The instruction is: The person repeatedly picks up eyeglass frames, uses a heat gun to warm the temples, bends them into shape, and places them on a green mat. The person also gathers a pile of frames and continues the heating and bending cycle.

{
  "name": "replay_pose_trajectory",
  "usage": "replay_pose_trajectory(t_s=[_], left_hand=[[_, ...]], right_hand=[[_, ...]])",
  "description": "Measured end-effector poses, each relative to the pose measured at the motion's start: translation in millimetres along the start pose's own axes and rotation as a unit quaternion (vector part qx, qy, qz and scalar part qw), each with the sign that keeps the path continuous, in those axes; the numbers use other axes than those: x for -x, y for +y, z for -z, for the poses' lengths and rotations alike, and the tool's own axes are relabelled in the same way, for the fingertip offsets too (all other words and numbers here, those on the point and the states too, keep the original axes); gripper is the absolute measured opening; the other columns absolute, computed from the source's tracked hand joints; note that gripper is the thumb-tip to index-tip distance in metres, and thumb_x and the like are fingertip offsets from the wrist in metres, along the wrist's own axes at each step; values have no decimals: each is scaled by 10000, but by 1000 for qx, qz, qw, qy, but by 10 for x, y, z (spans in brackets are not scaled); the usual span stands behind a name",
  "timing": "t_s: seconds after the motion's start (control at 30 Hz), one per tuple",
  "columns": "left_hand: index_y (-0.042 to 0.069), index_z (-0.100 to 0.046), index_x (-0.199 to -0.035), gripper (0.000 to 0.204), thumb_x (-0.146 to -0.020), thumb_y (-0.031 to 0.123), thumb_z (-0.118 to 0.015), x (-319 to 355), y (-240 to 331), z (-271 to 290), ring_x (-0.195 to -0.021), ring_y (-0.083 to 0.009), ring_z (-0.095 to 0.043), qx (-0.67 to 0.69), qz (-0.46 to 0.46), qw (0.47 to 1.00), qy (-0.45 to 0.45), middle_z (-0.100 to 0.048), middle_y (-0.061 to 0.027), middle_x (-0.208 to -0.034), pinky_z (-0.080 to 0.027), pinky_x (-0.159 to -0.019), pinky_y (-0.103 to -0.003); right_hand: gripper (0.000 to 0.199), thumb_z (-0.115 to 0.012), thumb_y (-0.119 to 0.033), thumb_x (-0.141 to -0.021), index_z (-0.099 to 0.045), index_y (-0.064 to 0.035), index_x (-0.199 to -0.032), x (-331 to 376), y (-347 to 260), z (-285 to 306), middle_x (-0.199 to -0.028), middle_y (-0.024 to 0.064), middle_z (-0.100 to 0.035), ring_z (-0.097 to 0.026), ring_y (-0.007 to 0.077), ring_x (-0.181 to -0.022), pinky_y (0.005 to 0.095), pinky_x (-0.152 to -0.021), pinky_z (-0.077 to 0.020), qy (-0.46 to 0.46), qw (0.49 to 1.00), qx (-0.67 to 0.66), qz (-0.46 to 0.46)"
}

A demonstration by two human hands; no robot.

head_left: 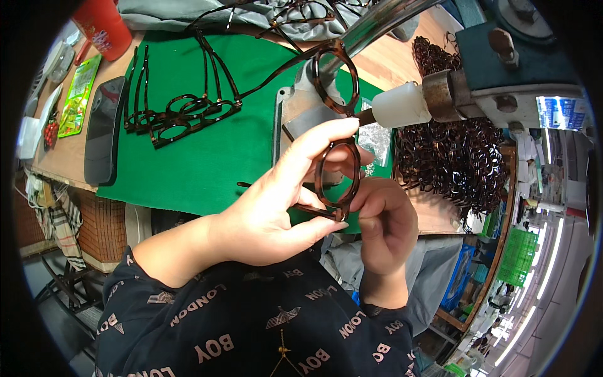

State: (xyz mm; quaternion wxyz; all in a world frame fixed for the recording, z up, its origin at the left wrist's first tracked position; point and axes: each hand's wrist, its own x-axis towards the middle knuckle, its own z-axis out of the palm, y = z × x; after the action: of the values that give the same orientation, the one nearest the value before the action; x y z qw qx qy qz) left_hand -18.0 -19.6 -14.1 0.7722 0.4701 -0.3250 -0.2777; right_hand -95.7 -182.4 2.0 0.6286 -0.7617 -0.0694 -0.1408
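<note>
My left hand [270,210] is shut on a brown tortoiseshell eyeglass frame [357,179] without visible lenses, held upright on end. Its thumb lies at the lower hinge corner and its fingers pass behind the bridge. One temple stretches from the upper end toward the upper left. My right hand [389,220] is curled beside the lower rim, thumb and forefinger pressed together; whatever they hold, if anything, is hidden. Close to the bridge is the dark tip of a machine's white cylinder [402,105]. Several similar eyeglass frames [204,113] lie folded together on the green mat [207,176].
A metal post and the teal machine head [502,69] reach over the right side. Under them lies a big pile of tortoiseshell frames [449,163]. At left are a dark phone [104,132], a green packet [80,94] and a red cup [103,28]. Grey cloth lies behind.
</note>
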Motion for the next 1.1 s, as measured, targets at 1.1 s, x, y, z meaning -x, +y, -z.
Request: replay_pose_trajectory(t_s=[1.1], left_hand=[[94,-59,-1434,857,-771,-81,-574,-57,-20,8,-1222,-263,-424,-25,-98,995,-14,-313,-222,-1364,-512,-832,-306]], right_hand=[[138,-645,48,-801,-569,43,-915,-302,-300,117,-875,77,-600,-607,147,-819,267,-768,-503,-96,971,-119,-184]])
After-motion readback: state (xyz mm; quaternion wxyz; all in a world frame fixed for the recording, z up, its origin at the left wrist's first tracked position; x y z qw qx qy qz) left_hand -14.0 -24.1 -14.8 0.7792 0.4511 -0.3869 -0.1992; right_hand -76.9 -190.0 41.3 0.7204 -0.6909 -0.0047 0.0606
